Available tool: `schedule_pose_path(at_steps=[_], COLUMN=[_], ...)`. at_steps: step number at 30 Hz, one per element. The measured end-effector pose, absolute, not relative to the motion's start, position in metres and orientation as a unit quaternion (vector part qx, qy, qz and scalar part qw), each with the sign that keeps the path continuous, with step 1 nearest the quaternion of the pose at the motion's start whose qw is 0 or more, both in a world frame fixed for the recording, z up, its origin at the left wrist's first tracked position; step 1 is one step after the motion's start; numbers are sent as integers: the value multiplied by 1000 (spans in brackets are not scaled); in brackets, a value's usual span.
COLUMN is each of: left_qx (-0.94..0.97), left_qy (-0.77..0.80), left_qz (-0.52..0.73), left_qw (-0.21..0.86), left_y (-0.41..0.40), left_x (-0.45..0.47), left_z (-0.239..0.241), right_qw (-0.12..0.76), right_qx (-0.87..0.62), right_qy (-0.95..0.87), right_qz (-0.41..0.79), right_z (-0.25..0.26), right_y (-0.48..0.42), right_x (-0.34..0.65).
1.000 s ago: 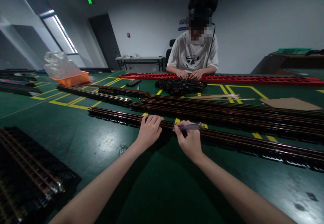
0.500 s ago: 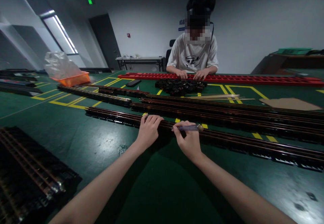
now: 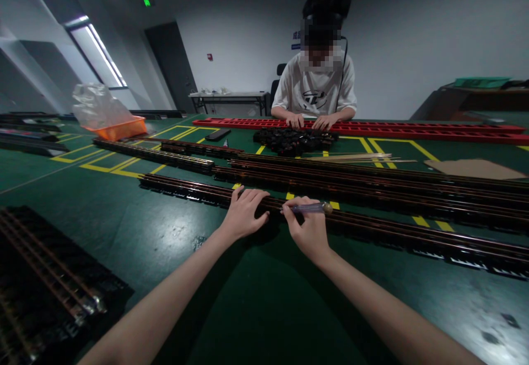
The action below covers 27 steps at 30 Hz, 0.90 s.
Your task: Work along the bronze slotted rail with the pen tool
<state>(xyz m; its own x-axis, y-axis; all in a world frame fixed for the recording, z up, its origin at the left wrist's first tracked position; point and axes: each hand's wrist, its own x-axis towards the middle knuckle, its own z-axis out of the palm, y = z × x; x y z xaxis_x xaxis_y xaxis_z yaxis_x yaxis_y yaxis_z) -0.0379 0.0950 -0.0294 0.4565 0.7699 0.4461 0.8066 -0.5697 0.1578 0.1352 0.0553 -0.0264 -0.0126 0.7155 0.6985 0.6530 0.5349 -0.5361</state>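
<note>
A long black strip with thin copper-coloured rods along it lies across the green table in front of me. My left hand rests on this strip, fingers spread over its far side and the thumb held apart on the near side. Just to its right, my right hand is closed on a slim hand tool with a clear purplish handle and a round brass-coloured end. The tool lies almost level, its thin tip pointing left at the strip; exactly what the tip touches is too small to tell.
More black strips lie just beyond. Across the table a person works at a red rack beside a black heap. An orange bin, phone, thin sticks and cardboard lie around. Another black bundle sits near left.
My left hand has turned slightly, and its thumb now shows, stretched out to the right. My right hand and the tool have barely moved. The other person's hands have shifted slightly left.
</note>
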Motion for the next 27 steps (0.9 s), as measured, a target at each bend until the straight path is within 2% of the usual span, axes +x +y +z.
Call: schedule_pose_path(at_steps=[8,27], left_qx=[-838,-834], left_qy=[-482,-481], left_qz=[-239,-244], left_qw=[88,114], left_y=[98,94], left_x=[-34,-31], left_z=[-34,-32], right_qw=[514,509], right_qx=[-477,-480], right_qy=[-713,-715], right_qz=[12,9], right_z=[-27,-27], right_y=[56,55], right_x=[135,134])
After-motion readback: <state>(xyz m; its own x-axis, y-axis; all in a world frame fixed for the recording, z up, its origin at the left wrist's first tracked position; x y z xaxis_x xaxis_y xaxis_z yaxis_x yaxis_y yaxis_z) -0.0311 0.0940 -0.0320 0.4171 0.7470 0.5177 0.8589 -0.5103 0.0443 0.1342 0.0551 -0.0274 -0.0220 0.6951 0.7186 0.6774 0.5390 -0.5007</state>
